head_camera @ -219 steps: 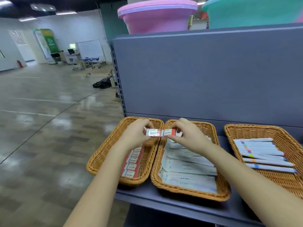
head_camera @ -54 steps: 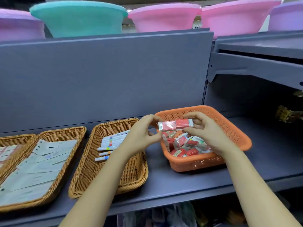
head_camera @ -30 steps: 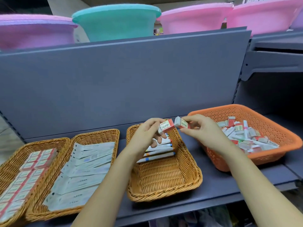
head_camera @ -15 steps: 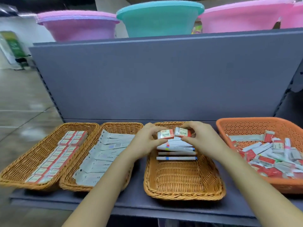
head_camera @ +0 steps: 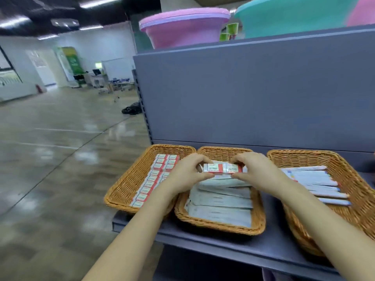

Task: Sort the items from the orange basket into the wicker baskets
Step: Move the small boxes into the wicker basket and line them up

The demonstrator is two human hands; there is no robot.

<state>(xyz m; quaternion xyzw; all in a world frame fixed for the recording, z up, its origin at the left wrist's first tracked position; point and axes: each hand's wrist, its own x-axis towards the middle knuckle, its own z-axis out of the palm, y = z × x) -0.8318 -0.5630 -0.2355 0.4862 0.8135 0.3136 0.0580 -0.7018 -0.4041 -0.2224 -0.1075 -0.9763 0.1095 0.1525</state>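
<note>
Since half a second ago the view is swung left: the orange basket is out of frame, an open floor is seen at left, and both hands are shifted from over the pen basket to over the middle one. Three wicker baskets are counted on the grey shelf point(head_camera: 233, 245). Two small red-and-white boxes, the left box point(head_camera: 213, 168) and the right box point(head_camera: 233, 168), are held end to end and touching; the left hand point(head_camera: 187, 175) is pinched on the former, the right hand point(head_camera: 256, 174) on the latter, fingers curled. Both boxes are held above the middle wicker basket point(head_camera: 220, 226), in which flat white packets point(head_camera: 220, 200) are stacked; their count cannot be told. Matching boxes are laid in two rows in the left wicker basket point(head_camera: 125, 185), roughly sixteen, partly hidden by the forearm. About eight white pens point(head_camera: 316, 185) are laid in the right wicker basket point(head_camera: 345, 173). Three plastic tubs are seen atop the shelf: one pink-purple tub point(head_camera: 182, 29), one teal tub point(head_camera: 294, 15), one pink tub point(head_camera: 363, 13) at the frame edge.
</note>
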